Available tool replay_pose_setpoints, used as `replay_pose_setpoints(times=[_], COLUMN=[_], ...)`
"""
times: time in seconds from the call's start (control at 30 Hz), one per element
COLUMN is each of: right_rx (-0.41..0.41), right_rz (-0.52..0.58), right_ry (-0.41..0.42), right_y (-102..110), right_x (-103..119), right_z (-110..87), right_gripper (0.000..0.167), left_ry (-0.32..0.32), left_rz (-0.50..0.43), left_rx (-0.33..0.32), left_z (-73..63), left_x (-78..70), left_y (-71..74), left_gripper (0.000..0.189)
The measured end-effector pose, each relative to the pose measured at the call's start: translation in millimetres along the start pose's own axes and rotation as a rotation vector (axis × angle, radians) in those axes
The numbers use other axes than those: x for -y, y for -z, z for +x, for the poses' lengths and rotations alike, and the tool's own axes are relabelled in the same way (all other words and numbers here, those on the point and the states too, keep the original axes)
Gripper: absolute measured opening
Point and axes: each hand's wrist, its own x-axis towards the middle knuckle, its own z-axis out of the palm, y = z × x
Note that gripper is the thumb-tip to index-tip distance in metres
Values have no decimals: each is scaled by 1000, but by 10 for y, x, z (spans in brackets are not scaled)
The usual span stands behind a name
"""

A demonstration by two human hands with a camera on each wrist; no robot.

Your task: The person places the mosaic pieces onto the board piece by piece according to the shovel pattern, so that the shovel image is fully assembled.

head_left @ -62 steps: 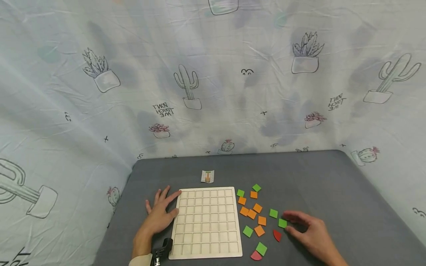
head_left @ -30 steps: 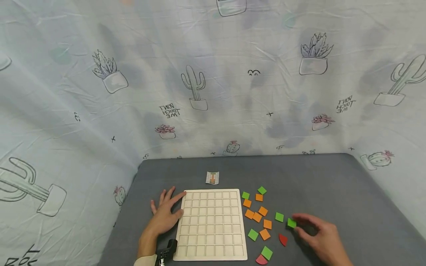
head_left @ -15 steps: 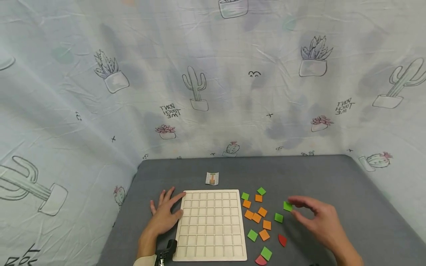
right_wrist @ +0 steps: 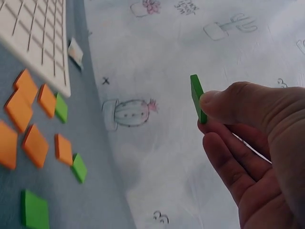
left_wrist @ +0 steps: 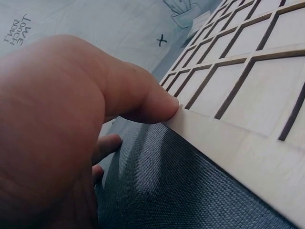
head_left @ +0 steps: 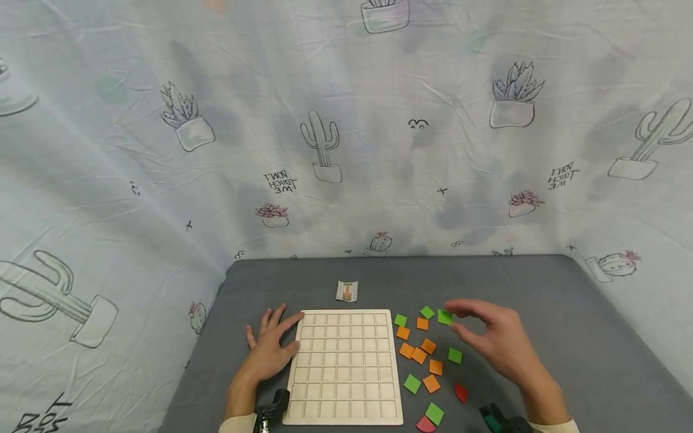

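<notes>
My right hand [head_left: 489, 334] pinches a green square tile [right_wrist: 197, 99] between thumb and fingertips, held up off the table in the right wrist view. In the head view that tile overlaps the area just right of the far loose tiles. My left hand [head_left: 267, 355] lies at the left side of a pale wooden grid board [head_left: 343, 367], fingers spread. Its thumb [left_wrist: 157, 102] touches the board's edge, and its index fingertip is at the far left corner. The board's square cells hold nothing.
Several loose orange tiles [head_left: 431, 383] and green tiles [head_left: 412, 383] lie right of the board. A red quarter-round piece [head_left: 460, 393] and a pinkish-red piece [head_left: 425, 424] are nearer. A small printed card [head_left: 347, 291] lies beyond the board; a patterned curtain [head_left: 357, 150] surrounds the grey table.
My right hand has picked up the green tile from beside the red piece and carried it away from me and to the left. The left hand stays at the board.
</notes>
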Motion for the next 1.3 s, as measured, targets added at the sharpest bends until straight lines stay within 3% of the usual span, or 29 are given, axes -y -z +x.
replay_pose_setpoints(times=[0.63,1.0,1.3], right_rx=[54,141,159], right_rz=[130,218,252], right_ry=[85,43,97], right_y=[-314,-531,-694], right_x=[198,298,377], right_z=[486,709,873], right_gripper=[42,40,35], left_ry=[-27,-18,-22], left_rz=[-1,-3,3], left_rx=[-7,-15,-23], left_z=[0,-20,-15], left_x=[18,21,19], left_y=[-19,-20,-19], left_gripper=[62,63,62])
